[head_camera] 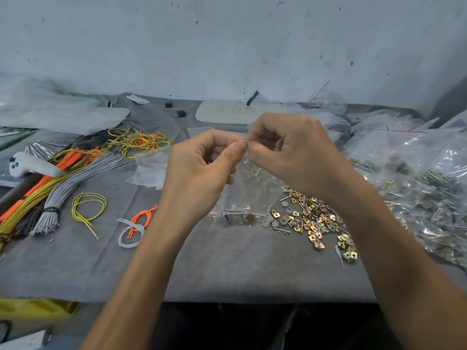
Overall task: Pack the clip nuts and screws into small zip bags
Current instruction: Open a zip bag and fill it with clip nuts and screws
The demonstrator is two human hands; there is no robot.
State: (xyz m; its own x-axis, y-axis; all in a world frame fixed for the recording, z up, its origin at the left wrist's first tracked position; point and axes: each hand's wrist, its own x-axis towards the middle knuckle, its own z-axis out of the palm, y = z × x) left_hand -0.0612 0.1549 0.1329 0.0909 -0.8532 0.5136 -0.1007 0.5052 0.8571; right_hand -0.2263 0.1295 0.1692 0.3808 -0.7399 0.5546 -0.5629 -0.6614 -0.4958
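Zip bag (252,190), small and clear, hangs between your two hands, above the grey table (227,269) and straight in front of you. You pinch its top edge from both sides. Your left hand (199,168) grips it between the thumb and a curled forefinger. Your right hand (290,152) grips it with its fingers bent in. The two sets of fingertips almost meet at the red seal line (243,139).

The rest of the zip bag droops below your hands. Its bottom holds a few screws (236,212) and some grey caps (228,221). Whether the bottom touches the table cannot be told.

Just right of the bag's lower end, under your right wrist, a loose heap of clip nuts (313,218) lies on the table, mixed with more screws and caps. Farther right sits a large clear plastic sack (429,193) full of the same hardware.

Beyond your left hand another small bag (149,168) lies flat on the table. On your left are a bundle of grey wires (75,183), a loop of yellow wire (88,205), a few orange wires (144,215) and a white handheld controller (30,165).
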